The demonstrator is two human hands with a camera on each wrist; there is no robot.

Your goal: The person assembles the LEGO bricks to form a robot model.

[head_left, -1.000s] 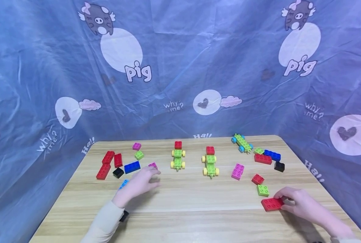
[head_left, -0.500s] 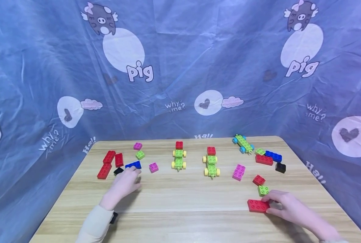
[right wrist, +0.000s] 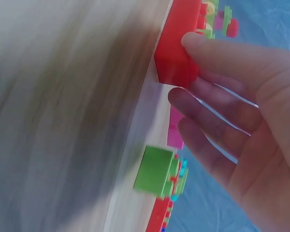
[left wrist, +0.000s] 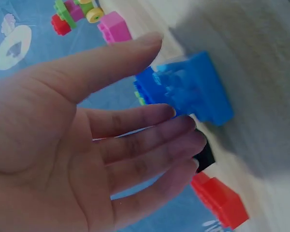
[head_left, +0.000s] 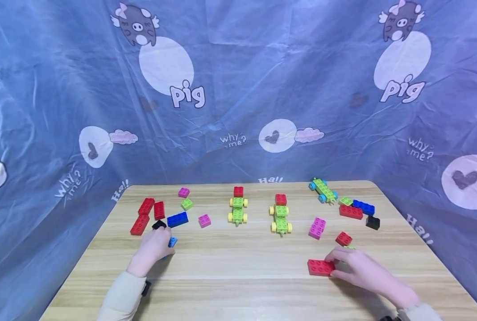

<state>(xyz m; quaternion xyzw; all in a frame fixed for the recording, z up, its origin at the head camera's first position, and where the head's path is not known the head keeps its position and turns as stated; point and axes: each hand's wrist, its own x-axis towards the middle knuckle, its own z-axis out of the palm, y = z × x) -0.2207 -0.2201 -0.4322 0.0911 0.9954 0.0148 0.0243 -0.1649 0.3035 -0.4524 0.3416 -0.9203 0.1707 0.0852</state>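
My left hand (head_left: 151,249) reaches over a light blue brick (left wrist: 212,92), which the head view shows partly hidden beneath it. In the left wrist view the fingers are nearly straight, the thumb stands apart, and the brick lies just past the fingertips. A black brick (head_left: 159,224) and a dark blue brick (head_left: 177,219) lie close beyond that hand. At the right, my right hand (head_left: 358,269) pinches the near end of a long red brick (head_left: 319,267) between thumb and fingers. A lime brick (right wrist: 154,171) sits behind the right hand, mostly covered in the head view.
Two lime wheeled bases, one left (head_left: 238,215) and one right (head_left: 280,224), each have a red brick at the far end. Pink bricks (head_left: 317,228) and several red bricks (head_left: 140,224) lie around. A blue-wheeled base (head_left: 323,191) stands near the back edge.
My left hand has moved left from near the small pink brick to the light blue one. My right hand has slid the long red brick leftward across the table.
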